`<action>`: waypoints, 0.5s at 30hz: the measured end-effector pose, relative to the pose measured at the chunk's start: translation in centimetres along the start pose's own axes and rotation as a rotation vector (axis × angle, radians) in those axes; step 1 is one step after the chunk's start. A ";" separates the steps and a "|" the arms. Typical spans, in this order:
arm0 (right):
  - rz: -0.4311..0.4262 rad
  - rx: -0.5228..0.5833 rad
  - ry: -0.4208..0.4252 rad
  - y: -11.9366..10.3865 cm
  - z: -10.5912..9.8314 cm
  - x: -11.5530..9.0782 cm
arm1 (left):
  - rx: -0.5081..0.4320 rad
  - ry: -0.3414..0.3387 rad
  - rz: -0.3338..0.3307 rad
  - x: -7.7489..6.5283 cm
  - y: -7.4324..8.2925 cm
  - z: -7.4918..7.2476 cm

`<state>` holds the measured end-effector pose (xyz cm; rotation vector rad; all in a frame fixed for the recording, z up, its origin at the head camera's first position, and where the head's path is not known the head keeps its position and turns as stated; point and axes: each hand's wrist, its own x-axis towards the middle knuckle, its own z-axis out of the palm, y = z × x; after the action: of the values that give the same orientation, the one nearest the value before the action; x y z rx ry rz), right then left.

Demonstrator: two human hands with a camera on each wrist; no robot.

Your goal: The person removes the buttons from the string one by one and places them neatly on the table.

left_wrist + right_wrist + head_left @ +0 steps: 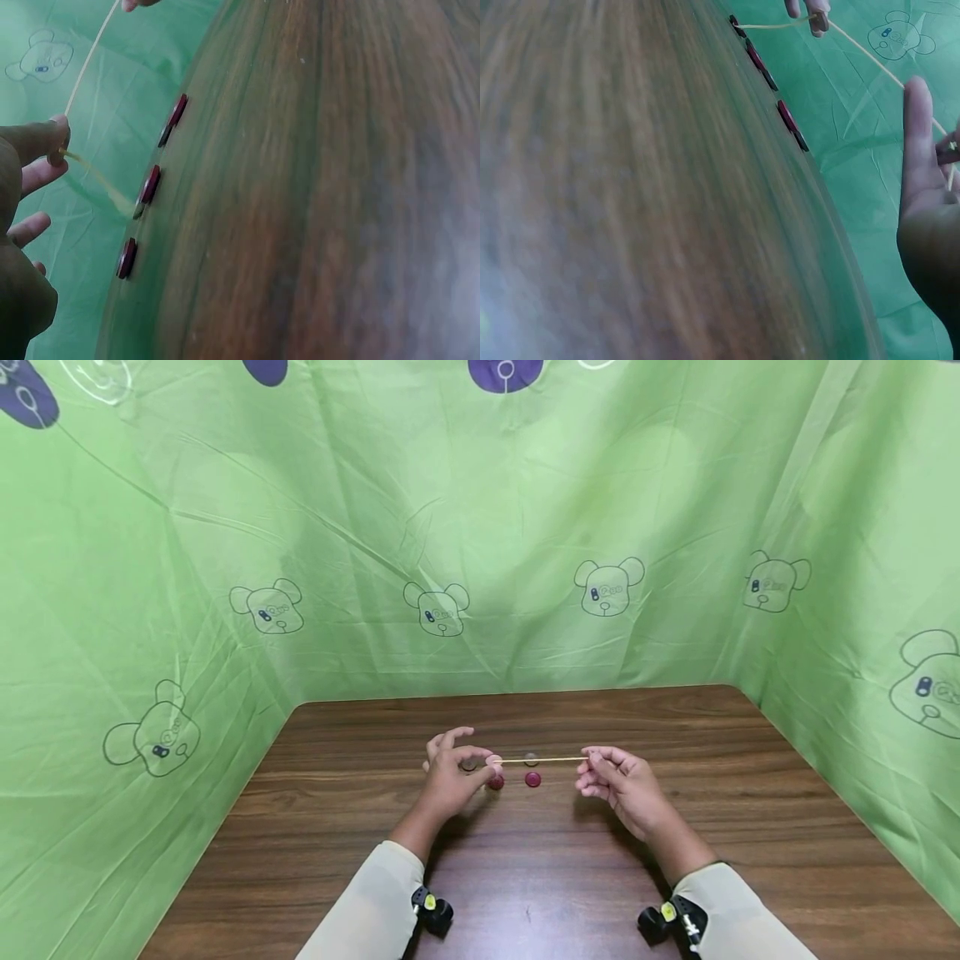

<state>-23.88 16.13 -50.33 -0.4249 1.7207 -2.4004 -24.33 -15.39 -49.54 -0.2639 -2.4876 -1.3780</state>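
Left hand: the person's bare left hand (448, 779) is pinching a thin, pale-yellow, string-like cord (546, 759) between thumb and index finger, the other fingers standing apart; a loose tail is hanging below that pinch in the left wrist view.
Tail risk: it is dangling towards the discs, so lowering this hand could catch or nudge one.
Dark disc: a small, dark round disc (468, 765) is lying behind the left fingers, partly hidden.
Left red disc: a glossy, dark-red round disc (496, 783) is sitting on the table beneath the left thumb, where a dropping hand could knock it.
Cord: it is stretching straight between the hands, above the brown wood-grain table (360, 843); pulling harder could snap it or jerk it free.
Middle pair: a greyish, see-through-looking round disc (531, 760) is lying just behind a second glossy, dark-red round disc (533, 780); a slack cord could be sweeping either aside.
Right hand: the person's bare right hand (628, 793) is holding the cord's other side between thumb and fingers, well apart from the left; a smooth, narrow strand could be slipping out if this pinch loosens.
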 end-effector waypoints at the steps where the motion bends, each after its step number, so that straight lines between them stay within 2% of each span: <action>1: -0.008 -0.018 0.030 0.0 0.0 0.0 | 0.000 0.000 -0.002 0.0 -0.1 -0.1; 4: -0.026 -0.048 0.108 -0.1 0.1 0.0 | -0.008 0.003 -0.014 -0.1 -0.3 -0.3; 7: -0.035 -0.054 0.144 -0.2 0.1 0.0 | -0.015 0.011 -0.015 -0.2 -0.4 -0.6; 15: -0.041 0.006 0.124 -0.1 0.0 0.1 | -0.015 0.015 -0.023 -0.4 -0.5 -1.1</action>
<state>-23.94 16.16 -50.21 -0.3205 1.7698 -2.5095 -23.93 -16.63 -49.54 -0.2276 -2.4766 -1.4027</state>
